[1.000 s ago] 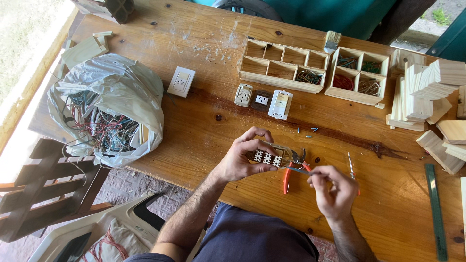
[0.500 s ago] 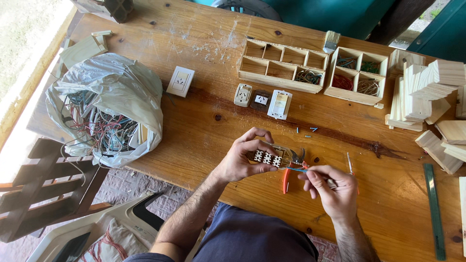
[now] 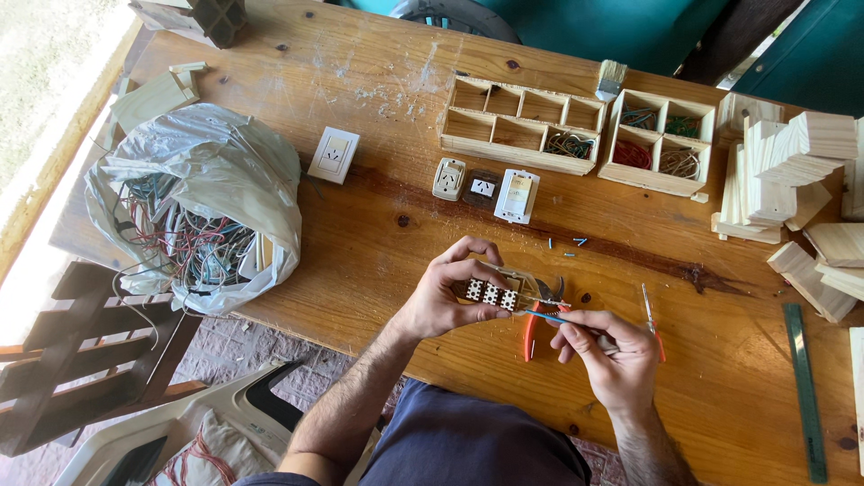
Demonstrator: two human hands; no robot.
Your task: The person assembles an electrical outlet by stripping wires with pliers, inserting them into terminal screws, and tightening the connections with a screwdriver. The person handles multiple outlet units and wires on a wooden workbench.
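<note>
My left hand point(image 3: 447, 292) grips a small electrical switch module point(image 3: 492, 292) with white terminal blocks, held just above the wooden table point(image 3: 378, 234). My right hand point(image 3: 607, 355) pinches a thin screwdriver point(image 3: 551, 318) whose tip points left into the module. Orange-handled pliers point(image 3: 537, 317) lie on the table right under both hands. A second small red-handled screwdriver point(image 3: 652, 318) lies just right of my right hand.
A plastic bag of tangled wires point(image 3: 193, 207) sits at the left. White outlet plates point(image 3: 333, 155) point(image 3: 516, 195) and small modules point(image 3: 449, 178) lie mid-table. Two compartment boxes point(image 3: 520, 123) point(image 3: 663, 139) hold wire coils. Wood blocks point(image 3: 792, 162) and a green ruler point(image 3: 804, 391) are at right.
My right hand moved left toward the module and brought the screwdriver tip against it. My left hand stayed put with the module.
</note>
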